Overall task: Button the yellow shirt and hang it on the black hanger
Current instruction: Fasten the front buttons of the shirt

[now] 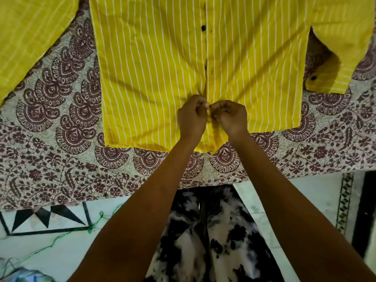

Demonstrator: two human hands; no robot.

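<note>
The yellow shirt (154,78) with thin white stripes lies flat, front up, on a patterned bedsheet, its hem toward me. Its placket runs up the middle with a black button (203,27) showing near the top. My left hand (191,117) and my right hand (230,117) meet at the lower placket, fingers pinched on the two front edges of the shirt. Whatever sits between the fingertips is hidden. One sleeve lies at the right with a black cuff button (313,78); the other sleeve (30,37) lies at the left. No hanger is in view.
A bedsheet (61,149) printed with maroon paisley covers the bed, whose edge runs across the middle of the view. Below it is a tiled floor (61,241) with black triangles, a green thread (67,235), and my black-and-white patterned clothing (213,241).
</note>
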